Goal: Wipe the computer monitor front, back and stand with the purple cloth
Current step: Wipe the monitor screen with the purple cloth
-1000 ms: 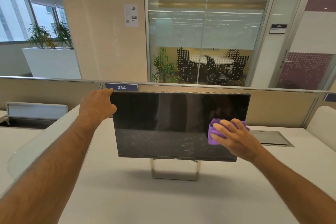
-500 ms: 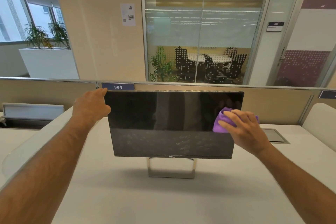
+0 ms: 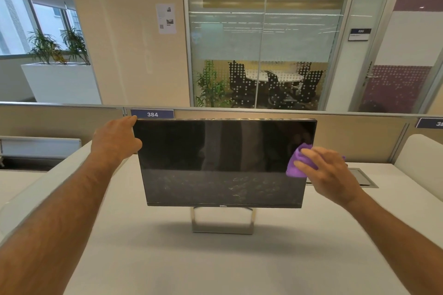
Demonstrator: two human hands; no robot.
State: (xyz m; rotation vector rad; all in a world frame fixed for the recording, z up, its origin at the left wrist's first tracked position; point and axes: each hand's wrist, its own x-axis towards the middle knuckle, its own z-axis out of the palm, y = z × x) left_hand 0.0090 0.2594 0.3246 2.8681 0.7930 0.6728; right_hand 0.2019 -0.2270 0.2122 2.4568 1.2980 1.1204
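A black monitor [image 3: 215, 160] stands on a silver loop stand [image 3: 222, 221] in the middle of the white desk [image 3: 215, 258]. Its screen is dark, with smudge marks across the lower half. My left hand [image 3: 115, 139] grips the monitor's upper left corner, fingers going behind the edge. My right hand [image 3: 326, 170] presses a bunched purple cloth [image 3: 296, 163] against the screen's right edge, about halfway up. Part of the cloth is hidden under my fingers.
A beige partition [image 3: 354, 136] with a blue "384" label [image 3: 152, 114] runs behind the monitor. A grey cable hatch [image 3: 362, 178] sits in the desk at the right. Another desk [image 3: 14, 182] adjoins at the left. Glass walls of a meeting room lie beyond.
My right hand has slid the purple cloth rightward across the screen to its right edge. My left hand keeps its hold on the upper left corner.
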